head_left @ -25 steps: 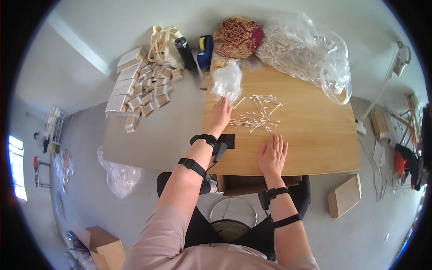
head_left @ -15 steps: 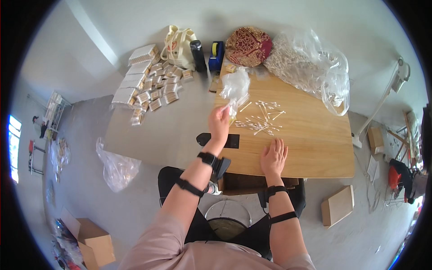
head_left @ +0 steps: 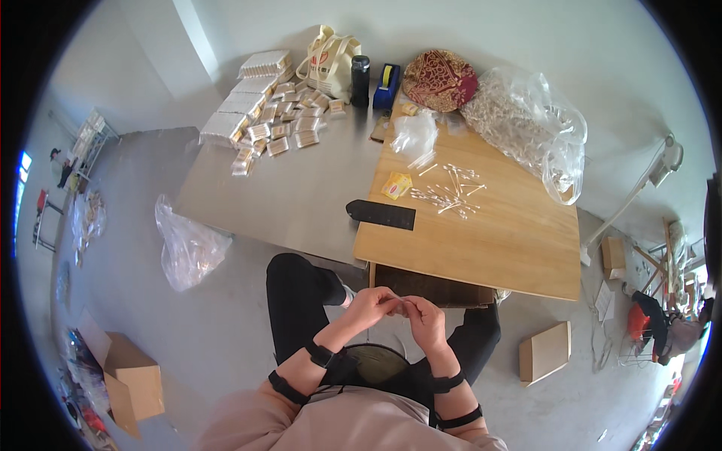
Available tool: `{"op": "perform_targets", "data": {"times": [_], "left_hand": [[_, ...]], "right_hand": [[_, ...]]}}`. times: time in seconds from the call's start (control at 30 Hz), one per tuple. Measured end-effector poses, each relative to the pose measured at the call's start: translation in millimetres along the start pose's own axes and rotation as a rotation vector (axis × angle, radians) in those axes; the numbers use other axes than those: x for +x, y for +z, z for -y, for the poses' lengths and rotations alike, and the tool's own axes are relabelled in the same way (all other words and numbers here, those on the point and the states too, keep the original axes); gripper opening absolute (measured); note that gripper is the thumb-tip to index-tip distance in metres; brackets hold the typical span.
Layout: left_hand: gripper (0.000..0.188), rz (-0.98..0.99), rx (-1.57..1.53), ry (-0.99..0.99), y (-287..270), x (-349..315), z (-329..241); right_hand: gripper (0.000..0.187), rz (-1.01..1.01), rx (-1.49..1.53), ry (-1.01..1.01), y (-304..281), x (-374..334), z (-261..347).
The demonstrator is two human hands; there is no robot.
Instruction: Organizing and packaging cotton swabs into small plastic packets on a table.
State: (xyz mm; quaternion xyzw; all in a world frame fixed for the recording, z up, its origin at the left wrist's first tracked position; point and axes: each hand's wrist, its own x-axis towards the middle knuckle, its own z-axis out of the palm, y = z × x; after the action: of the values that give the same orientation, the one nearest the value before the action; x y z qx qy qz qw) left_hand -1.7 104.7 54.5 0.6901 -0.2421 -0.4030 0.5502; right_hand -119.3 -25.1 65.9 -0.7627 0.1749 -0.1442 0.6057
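In front of my body, below the table's near edge, both hands meet with fingers pinched. My left hand [head_left: 374, 305] and my right hand [head_left: 426, 323] grip a small clear plastic bag [head_left: 402, 306], mostly hidden by the fingers. Loose white-tipped cotton swabs [head_left: 449, 198] lie scattered on the wooden board [head_left: 481, 248]. To their left are yellow printed cards [head_left: 396, 185] and a flat black strip [head_left: 381, 214]. A pile of clear plastic bags [head_left: 414, 138] rests behind them.
Filled swab packets [head_left: 307, 124] and white stacks [head_left: 244, 105] cover the back left. A tote bag [head_left: 331, 66], black bottle [head_left: 360, 81], blue tape dispenser [head_left: 386, 87], patterned red cloth [head_left: 440, 80] and large swab sack [head_left: 519, 120] line the back. An open drawer [head_left: 429, 286] juts out below.
My left hand has drawn back from the bag pile to my lap, carrying a clear bag. My right hand has left the board's front and joined it. The view has shifted.
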Motion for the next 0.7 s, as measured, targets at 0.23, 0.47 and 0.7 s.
{"op": "perform_targets", "data": {"times": [0.23,0.47,0.7], "left_hand": [[0.019,-0.52,0.629,0.498,16.2,-11.4,-12.5],[0.022,-0.106,-0.337,-0.141,22.7,-14.0,-1.2],[0.019,-0.115,-0.256,-0.046,22.0,-14.3,7.9]], "right_hand": [[0.01,-0.22,-0.508,-0.262,0.0,-11.9,-1.9],[0.025,-0.151,-0.719,-0.497,6.0,-18.2,18.1],[0.03,-0.158,-0.532,-0.472,9.2,-15.8,23.5]]}}
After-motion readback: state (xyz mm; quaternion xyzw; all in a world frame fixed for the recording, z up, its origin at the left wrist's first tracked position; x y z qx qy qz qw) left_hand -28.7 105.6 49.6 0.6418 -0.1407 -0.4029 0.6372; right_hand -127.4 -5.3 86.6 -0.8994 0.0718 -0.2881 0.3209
